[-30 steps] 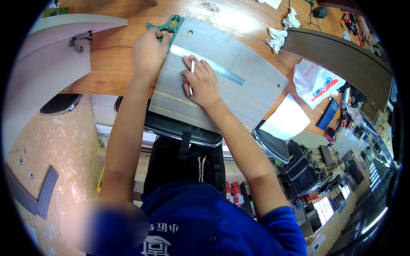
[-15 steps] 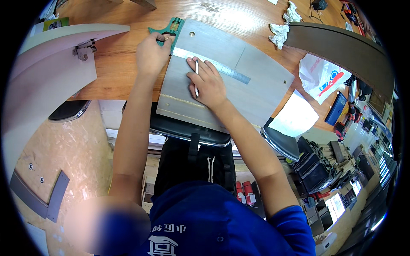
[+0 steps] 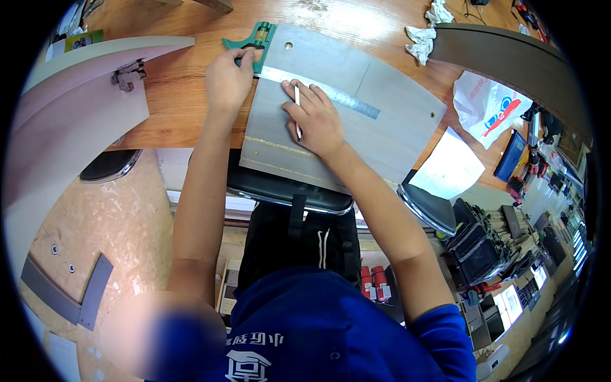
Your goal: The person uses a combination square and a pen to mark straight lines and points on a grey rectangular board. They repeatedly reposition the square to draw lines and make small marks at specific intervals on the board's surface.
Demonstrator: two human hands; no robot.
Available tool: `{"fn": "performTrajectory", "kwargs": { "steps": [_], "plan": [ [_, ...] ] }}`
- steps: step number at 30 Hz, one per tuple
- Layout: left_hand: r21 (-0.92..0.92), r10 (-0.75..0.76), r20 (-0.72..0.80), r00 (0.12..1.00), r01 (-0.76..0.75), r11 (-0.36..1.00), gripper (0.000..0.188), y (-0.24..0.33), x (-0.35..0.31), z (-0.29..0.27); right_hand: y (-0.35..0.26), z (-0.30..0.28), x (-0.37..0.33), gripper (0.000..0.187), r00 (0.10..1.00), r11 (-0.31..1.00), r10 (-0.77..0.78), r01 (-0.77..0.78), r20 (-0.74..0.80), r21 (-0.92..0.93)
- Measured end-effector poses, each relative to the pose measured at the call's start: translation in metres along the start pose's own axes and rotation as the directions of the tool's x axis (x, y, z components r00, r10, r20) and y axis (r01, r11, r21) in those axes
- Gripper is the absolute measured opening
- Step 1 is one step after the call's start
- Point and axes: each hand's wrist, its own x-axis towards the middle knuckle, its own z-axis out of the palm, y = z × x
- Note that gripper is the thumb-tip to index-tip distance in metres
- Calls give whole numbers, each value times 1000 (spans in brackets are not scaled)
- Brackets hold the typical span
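Note:
A grey board [image 3: 388, 140] with a slanted right edge lies on the wooden table. Across it runs the steel blade of a combination square [image 3: 356, 105], its green head against the board's left edge. My left hand [image 3: 229, 79] is closed on that green head, thumb and fingers at its knob. My right hand [image 3: 316, 121] rests on the board with its fingertips by the blade. A thin white pen [image 3: 297, 111] is held between its fingers, roughly in line with my forearm. A fine dark line [image 3: 364, 77] crosses the board beyond the blade.
A pale panel with a metal hinge [image 3: 129, 76] stands at left, a dark curved panel [image 3: 509, 67] at right. Near the right edge lie a white sheet [image 3: 447, 164], a plastic bag [image 3: 487, 108] and crumpled tissue [image 3: 420, 43]. Black stools [image 3: 286, 194] sit below the table edge.
The whole view has shifted slightly, so things appear a little further right. Both hands keep their places on the square and the board, and the pen stays in my right hand.

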Motion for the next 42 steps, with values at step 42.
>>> {"fn": "performTrajectory", "kwargs": {
  "steps": [42],
  "plan": [
    [-21, 71, 89, 994, -69, 997, 38, -9, 3, -8, 1, 2, -2, 24, 1000, 999, 18, -18, -5, -27]
  ]
}}
